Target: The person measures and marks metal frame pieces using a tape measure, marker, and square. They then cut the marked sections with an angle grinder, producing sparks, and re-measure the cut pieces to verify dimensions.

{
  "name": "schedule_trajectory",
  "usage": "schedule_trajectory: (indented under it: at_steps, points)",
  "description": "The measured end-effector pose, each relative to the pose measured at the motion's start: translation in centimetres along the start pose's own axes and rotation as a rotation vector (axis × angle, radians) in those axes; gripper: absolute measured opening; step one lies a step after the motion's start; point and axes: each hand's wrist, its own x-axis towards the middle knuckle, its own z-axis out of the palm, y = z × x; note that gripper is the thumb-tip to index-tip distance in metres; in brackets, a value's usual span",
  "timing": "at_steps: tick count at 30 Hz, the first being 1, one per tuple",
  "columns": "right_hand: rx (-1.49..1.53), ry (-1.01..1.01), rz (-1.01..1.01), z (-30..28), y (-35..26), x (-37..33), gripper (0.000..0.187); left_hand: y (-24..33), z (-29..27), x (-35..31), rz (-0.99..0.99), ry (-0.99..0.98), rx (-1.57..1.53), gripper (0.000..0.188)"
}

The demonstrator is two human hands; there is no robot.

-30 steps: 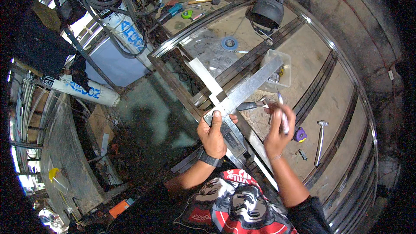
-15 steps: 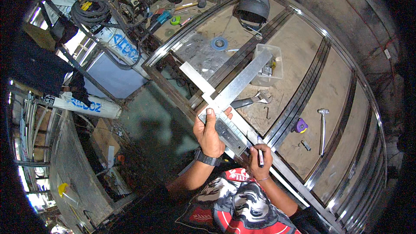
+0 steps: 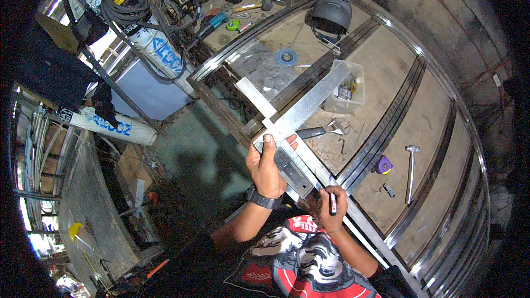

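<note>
My left hand (image 3: 268,168) is closed around the grey body of a metal square (image 3: 292,170), thumb on top, pressing it along a bright metal bar (image 3: 312,166). The square's wide flat blade (image 3: 314,98) reaches away to the upper right, over the frame. My right hand (image 3: 333,209) grips a white marker pen (image 3: 332,201) with a dark end, beside the lower end of the square's body. Whether the pen touches the bar I cannot tell.
Beyond my hands lie an adjustable wrench (image 3: 326,129), a clear plastic box (image 3: 353,96) of small parts, a purple tape measure (image 3: 382,165) and a hammer (image 3: 411,174). A welding helmet (image 3: 331,15) rests at the far side of the metal frame. Gas cylinders (image 3: 157,49) are on the left.
The whole scene has shifted slightly in view as my head moved. Both hands keep their grips on the square and the marker pen, almost unmoved.
</note>
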Motion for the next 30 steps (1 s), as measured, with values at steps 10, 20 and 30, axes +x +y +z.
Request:
schedule_trajectory:
  at_steps: [10,20,30]
  points:
    - [0.026,0.005,0.012,0.10,0.58,-0.38,0.014,0.08,-0.15,0.08,-0.002,-0.011,-0.009,0.033]
    - [-0.008,-0.005,-0.016,0.02,0.60,-0.34,0.013,0.10,-0.47,0.10,0.017,-0.042,0.033,0.031]
    - [0.010,0.005,0.031,0.12,0.46,-0.47,0.012,-0.30,-0.84,0.12,0.053,-0.056,0.066,0.029]
